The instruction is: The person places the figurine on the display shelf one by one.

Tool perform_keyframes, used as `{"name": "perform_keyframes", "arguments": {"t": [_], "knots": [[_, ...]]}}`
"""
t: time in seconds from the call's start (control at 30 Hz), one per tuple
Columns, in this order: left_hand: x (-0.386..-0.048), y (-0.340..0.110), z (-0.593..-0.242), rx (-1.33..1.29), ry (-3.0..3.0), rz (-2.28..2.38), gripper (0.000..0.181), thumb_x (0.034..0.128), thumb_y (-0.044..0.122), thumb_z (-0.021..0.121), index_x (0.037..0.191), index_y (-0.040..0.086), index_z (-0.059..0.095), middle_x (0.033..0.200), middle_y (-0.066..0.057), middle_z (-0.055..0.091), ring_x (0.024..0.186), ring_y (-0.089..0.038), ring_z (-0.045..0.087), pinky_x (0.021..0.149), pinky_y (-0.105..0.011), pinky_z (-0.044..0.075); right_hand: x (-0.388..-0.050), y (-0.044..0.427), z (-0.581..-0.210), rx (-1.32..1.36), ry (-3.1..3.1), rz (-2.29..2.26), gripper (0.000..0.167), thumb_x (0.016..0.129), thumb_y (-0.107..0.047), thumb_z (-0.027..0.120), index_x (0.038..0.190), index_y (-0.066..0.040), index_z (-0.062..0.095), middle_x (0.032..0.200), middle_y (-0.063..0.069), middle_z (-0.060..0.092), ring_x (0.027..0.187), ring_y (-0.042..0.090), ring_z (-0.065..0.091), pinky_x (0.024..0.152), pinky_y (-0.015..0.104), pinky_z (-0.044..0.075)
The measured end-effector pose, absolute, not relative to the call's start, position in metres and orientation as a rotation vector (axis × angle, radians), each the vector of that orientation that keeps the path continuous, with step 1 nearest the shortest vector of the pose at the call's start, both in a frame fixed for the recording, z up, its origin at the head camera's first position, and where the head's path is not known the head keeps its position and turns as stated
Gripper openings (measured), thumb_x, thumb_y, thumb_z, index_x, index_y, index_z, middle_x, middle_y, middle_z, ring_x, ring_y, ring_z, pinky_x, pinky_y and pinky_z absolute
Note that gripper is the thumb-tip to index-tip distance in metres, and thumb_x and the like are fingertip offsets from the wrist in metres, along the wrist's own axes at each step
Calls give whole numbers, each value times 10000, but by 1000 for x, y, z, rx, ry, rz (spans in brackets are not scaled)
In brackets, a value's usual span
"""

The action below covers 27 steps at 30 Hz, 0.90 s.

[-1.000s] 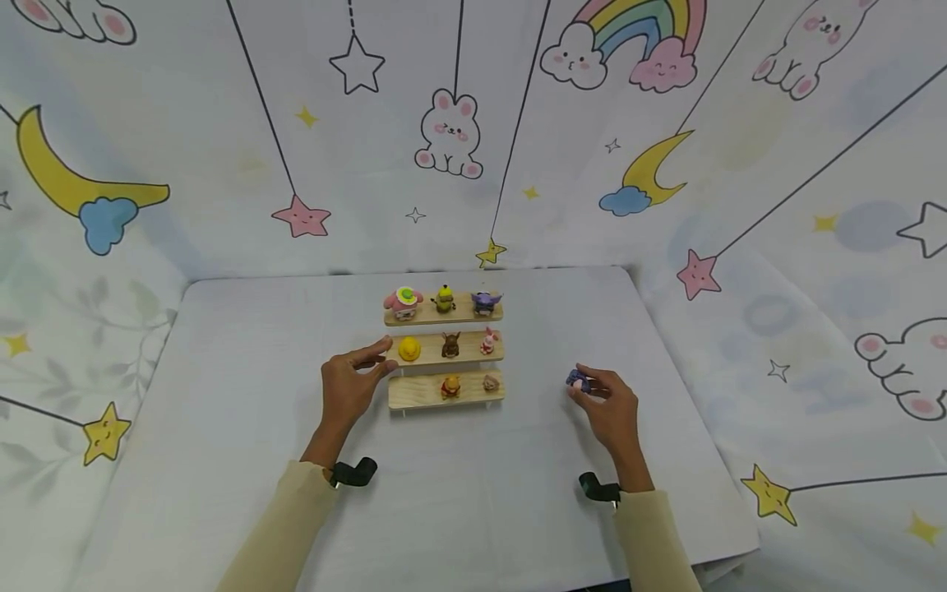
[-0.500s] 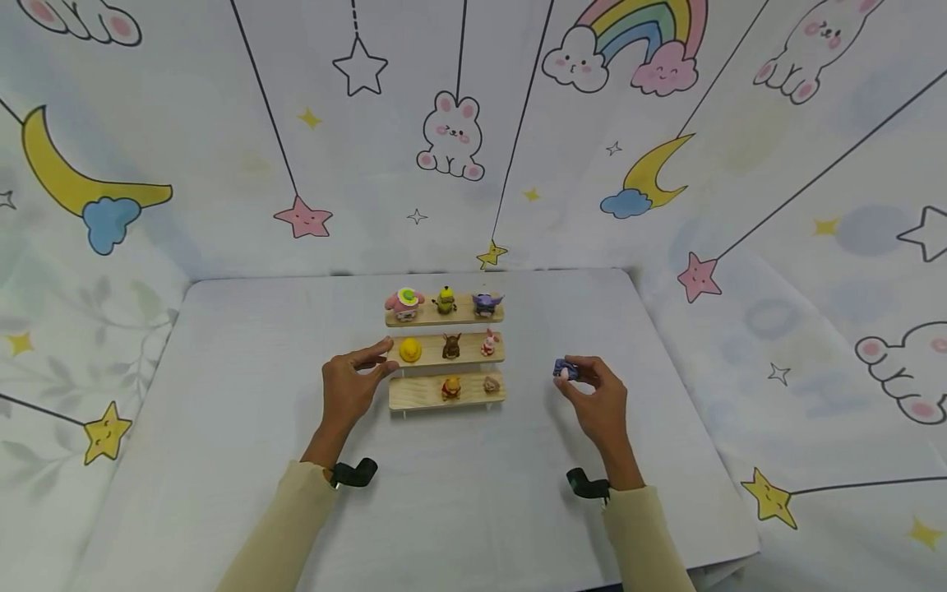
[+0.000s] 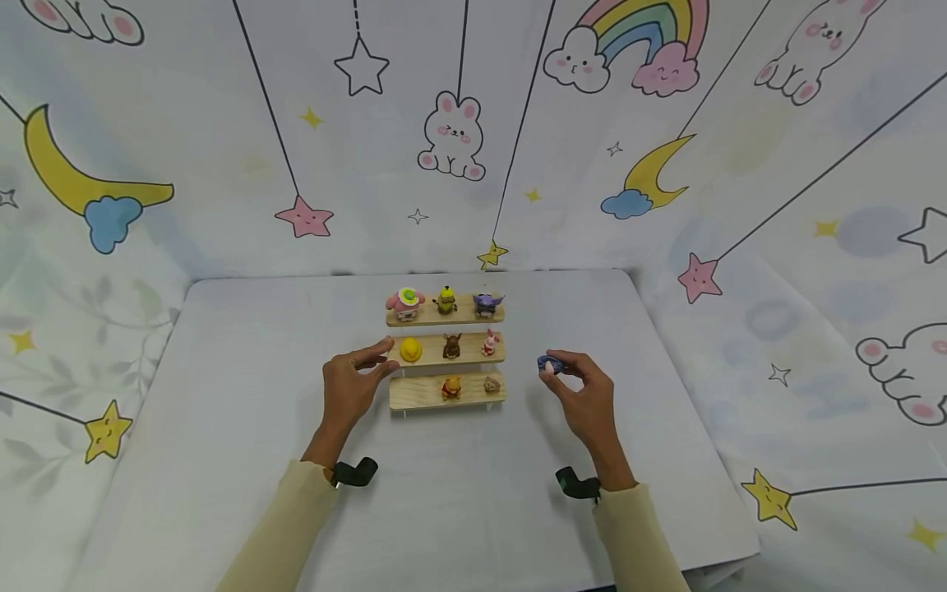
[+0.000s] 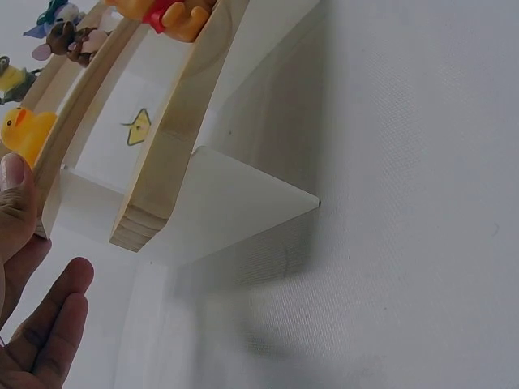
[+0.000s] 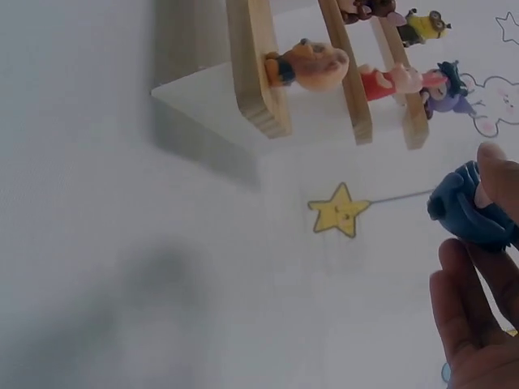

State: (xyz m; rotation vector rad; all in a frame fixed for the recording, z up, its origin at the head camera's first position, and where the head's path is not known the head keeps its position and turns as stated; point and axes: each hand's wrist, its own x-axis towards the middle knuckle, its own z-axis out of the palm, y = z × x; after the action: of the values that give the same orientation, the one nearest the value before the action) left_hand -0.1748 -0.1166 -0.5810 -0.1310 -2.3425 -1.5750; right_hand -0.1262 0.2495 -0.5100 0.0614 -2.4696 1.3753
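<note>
A three-tier wooden display shelf [image 3: 429, 398] stands on the table with small figurines on each tier. My left hand [image 3: 349, 385] pinches the left end of the middle tier between thumb and index finger, right beside a yellow rubber duck [image 3: 410, 350]. Away from the shelf's right side, my right hand [image 3: 589, 403] holds a small dark blue figurine [image 5: 466, 209] in the air between thumb and fingers. A Winnie the Pooh figurine [image 3: 451, 387] sits mid-way along the lowest tier, with a small brownish figurine [image 3: 491, 383] at its right end.
The top tier bears a pink figurine [image 3: 406, 304], a yellow-and-green one [image 3: 445, 301] and a purple one [image 3: 487, 304]. A brown figurine [image 3: 451, 346] and a pink-white rabbit-like one [image 3: 490, 343] share the duck's tier. Printed cloth [image 3: 370, 156] walls the white table [image 3: 251, 345].
My right hand has moved left toward the shelf with the blue figurine, which has turned a little. My left hand stays at the middle tier.
</note>
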Motion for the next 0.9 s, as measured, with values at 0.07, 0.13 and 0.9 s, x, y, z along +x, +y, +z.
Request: {"name": "perform_keyframes", "arguments": {"t": [0.07, 0.13, 0.9], "knots": [[-175, -117, -581, -130, -2345, -1575, 426, 851, 208, 881, 1261, 139, 791, 1274, -13, 773, 977, -238, 804, 904, -290, 619, -124, 244, -503, 112, -2475, 1366, 370, 932, -47, 813, 1292, -66, 727, 1227, 118, 735, 1102, 229, 697, 1032, 319, 544], [-175, -117, -581, -131, -2349, -1572, 427, 853, 212, 879, 1264, 139, 789, 1276, -15, 773, 978, -239, 804, 908, -334, 624, -125, 241, -502, 163, -2479, 1359, 378, 931, -49, 814, 1297, -71, 724, 1233, 118, 730, 1111, 249, 704, 1043, 282, 538], [-175, -117, -579, -118, -2361, -1578, 434, 855, 214, 876, 1273, 147, 783, 1277, -7, 770, 981, -238, 804, 924, -365, 623, -133, 170, -499, 597, -2479, 1419, 454, 878, -130, 877, 1294, -155, 695, 1296, 0, 744, 1214, 175, 703, 1077, 385, 569]]}}
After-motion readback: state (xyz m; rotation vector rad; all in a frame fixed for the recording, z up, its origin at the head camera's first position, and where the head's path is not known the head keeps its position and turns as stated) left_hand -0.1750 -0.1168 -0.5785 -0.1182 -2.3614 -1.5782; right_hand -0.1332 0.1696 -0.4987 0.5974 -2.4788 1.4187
